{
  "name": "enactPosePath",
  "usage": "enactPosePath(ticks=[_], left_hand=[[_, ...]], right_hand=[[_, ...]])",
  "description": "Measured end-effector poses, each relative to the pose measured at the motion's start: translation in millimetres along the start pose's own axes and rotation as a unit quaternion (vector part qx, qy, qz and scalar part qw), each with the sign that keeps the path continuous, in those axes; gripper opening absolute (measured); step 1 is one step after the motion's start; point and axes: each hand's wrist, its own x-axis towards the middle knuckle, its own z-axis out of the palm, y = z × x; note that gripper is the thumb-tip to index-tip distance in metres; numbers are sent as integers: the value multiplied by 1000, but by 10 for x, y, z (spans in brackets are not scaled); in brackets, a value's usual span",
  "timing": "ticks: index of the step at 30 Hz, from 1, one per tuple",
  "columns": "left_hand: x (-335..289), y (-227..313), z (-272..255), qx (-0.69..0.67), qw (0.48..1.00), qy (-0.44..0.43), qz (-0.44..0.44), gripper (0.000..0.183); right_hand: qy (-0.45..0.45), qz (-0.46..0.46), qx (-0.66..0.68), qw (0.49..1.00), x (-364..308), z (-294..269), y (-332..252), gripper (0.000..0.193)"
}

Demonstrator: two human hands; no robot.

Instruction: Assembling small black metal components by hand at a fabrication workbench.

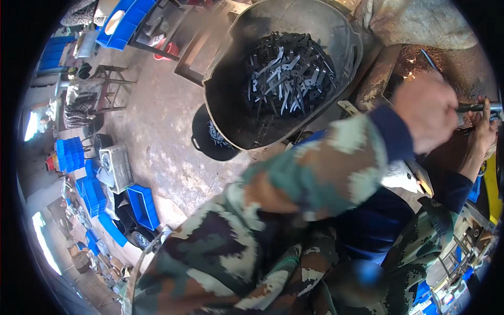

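My left hand (426, 113), in a camouflage sleeve with a dark cuff, is a closed fist at the upper right, slightly blurred. What sits inside its fingers is hidden. A thin bluish strip (429, 59) shows just beyond the knuckles; whether the fist holds it I cannot tell. Beside the fist, a dark rod with a metallic part (475, 107) runs out to the right. My right hand (485, 128) has its fingers around that rod near the picture's right rim. Left of the fist stands a large black tub (223, 113) with many grey, flat metal pieces (289, 73).
A smaller black bucket (214, 151) with metal pieces stands below the tub's left side. Blue plastic bins (143, 206) and a pale crate (119, 167) are on the floor at left. Brown grit (415, 60) lies beyond my left hand. A yellow part (492, 189) is at the right rim.
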Motion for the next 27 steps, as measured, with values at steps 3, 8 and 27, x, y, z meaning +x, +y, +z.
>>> enactPosePath(ticks=[3, 8, 27], left_hand=[[-24, -205, -1039, 115, 987, -108, 14, 19], [-332, -652, -2574, 374, 874, -286, -118, 21], [-1494, -1420, -2791, 550, 711, -351, -263, 43]], right_hand=[[-5, -8, -42, 999, 38, -34, -80, 31], [-30, -16, -46, 998, 87, -12, -69, 30], [-20, -22, 10, 1000, -42, 63, -129, 24]])
